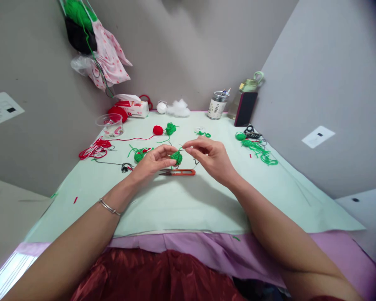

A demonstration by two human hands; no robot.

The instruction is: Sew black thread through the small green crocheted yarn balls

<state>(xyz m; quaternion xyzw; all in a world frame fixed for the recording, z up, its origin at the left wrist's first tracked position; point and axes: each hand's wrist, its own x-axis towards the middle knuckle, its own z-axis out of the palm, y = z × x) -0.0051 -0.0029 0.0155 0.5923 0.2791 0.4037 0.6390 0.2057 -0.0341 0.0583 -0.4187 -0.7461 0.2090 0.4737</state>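
My left hand [156,159] is closed round a small green crocheted piece [176,157], holding it up over the table with fingers and thumb. Close on its right, my right hand [207,152] pinches a thin dark strand or needle at the top of the piece; its kind is too fine to make out. A dark strand [196,161] hangs below the right fingers. Orange-handled thread snips [183,172] lie just under both hands. Beside the left wrist rests another green crocheted piece [139,156] with red bits, and near it some tangled black yarn [127,168].
Behind the hands lie a red yarn ball [158,130] and a green yarn bundle [171,128]. Red yarn [95,149] and a clear plastic tub [113,128] are left; green yarn [260,151] is right. A tissue box [138,109], pen jar [217,106] and phone [246,109] stand at the back.
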